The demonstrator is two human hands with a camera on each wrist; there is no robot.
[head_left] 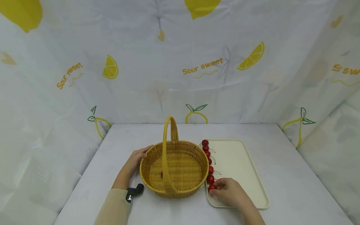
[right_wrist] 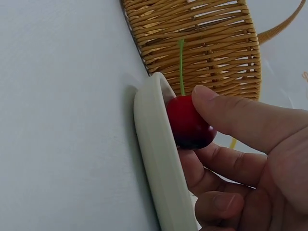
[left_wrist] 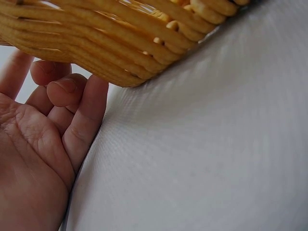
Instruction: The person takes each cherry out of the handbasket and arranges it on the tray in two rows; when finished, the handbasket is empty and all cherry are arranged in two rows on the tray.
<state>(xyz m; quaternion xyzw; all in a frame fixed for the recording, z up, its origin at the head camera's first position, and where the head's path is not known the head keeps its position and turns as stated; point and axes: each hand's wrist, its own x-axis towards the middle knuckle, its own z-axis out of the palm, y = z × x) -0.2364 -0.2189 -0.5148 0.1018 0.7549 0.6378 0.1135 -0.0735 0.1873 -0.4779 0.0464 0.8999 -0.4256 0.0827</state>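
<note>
My left hand holds the left side of a yellow woven basket. Its thumb is at the rim, and in the left wrist view its curled fingers lie against the outer wall. Between thumb and fingers my right hand pinches a dark red cherry with a green stem, right at the tray's rim. More cherries, several of them, line the left edge of the cream tray. Inside the basket, a red cherry is partly hidden by the handle.
The basket's tall arched handle rises over its middle. Basket and tray stand side by side on a white-covered table. A lemon-printed curtain hangs behind and along both sides. A black strapped device sits on the left wrist.
</note>
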